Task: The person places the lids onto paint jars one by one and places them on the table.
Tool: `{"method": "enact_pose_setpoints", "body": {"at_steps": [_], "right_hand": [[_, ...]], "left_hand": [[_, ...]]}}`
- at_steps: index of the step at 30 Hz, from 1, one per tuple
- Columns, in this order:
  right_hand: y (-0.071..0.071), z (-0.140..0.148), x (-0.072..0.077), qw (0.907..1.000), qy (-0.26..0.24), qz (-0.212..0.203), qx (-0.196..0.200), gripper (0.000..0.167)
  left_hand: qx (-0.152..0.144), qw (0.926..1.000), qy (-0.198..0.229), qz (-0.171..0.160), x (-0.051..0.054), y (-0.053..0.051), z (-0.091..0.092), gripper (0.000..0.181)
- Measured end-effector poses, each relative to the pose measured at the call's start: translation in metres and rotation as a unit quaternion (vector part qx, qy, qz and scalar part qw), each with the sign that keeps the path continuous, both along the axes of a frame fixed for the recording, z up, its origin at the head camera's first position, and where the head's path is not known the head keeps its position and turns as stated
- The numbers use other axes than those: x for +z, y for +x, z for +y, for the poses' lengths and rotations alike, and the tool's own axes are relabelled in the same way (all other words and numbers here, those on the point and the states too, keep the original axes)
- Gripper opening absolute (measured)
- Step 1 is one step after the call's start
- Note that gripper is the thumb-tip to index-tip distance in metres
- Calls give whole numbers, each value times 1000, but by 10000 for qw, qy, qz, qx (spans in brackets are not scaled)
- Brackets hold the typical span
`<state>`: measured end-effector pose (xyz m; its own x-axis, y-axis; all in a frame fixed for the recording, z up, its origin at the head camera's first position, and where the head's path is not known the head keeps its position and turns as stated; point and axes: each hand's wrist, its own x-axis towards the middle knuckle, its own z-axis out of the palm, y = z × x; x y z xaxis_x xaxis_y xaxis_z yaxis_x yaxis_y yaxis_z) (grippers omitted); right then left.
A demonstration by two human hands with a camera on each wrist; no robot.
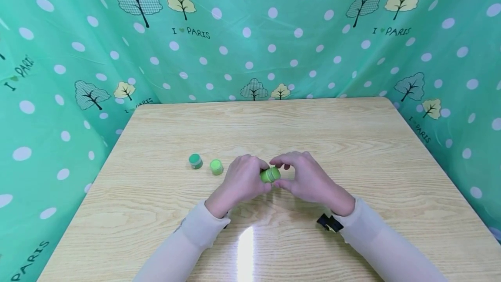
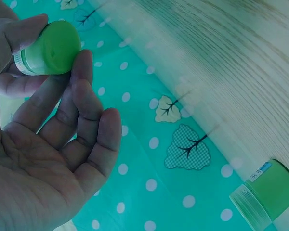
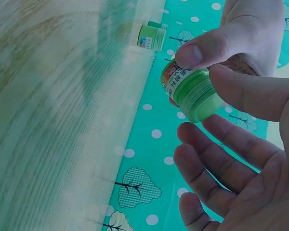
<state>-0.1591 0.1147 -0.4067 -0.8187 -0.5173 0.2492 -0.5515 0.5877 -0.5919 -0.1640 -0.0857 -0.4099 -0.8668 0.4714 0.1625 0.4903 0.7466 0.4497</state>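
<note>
A small light-green paint jar with a printed label is off the tabletop, pinched by my left hand. Its ridged, see-through lid end points toward my right hand. That right hand is spread around the lid, fingers curved loosely and apart from each other. The right thumb lies close beside the lid; whether it touches cannot be told. In the left wrist view the jar's flat green base shows between the left thumb and a finger.
Left of the hands, a light-green jar and a dark-green jar stand side by side on the wooden table. Behind and at both sides hangs a green dotted curtain. Light glares off the table's near part.
</note>
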Motion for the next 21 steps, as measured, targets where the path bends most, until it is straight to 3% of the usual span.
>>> {"method": "enact_pose_setpoints", "body": {"at_steps": [8, 21], "right_hand": [[-1, -1, 0, 10000, 58, -62, -16, 38], [-2, -2, -3, 9998, 130, -62, -144, 24]], "left_hand": [[-19, 10000, 38, 46, 0, 1, 0, 28], [-11, 9999, 23, 108, 1, 1, 2, 17]]}}
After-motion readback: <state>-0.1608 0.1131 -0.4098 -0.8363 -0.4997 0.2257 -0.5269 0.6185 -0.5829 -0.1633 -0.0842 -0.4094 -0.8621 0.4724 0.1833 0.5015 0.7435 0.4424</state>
